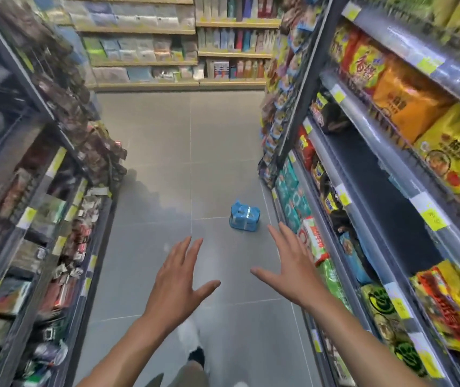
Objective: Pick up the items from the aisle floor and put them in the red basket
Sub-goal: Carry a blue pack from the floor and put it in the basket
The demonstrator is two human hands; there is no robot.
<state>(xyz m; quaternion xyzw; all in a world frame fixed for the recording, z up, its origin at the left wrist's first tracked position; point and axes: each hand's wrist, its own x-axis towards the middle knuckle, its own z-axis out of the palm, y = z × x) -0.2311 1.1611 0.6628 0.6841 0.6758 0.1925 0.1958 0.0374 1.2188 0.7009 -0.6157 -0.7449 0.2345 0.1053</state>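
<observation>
As we look down a shop aisle, a blue pack (244,216) sits on the grey floor (153,163), close to the right shelves (390,169). Our left hand (178,277) and right hand (293,265) reach out short of the pack, fingers spread wide, holding nothing. Both hands hover apart from it. Left of the pack stand the left shelves (41,191).

Shop aisle, packaged snacks on stocked shelves (407,113), yellow price tags (433,217)
</observation>
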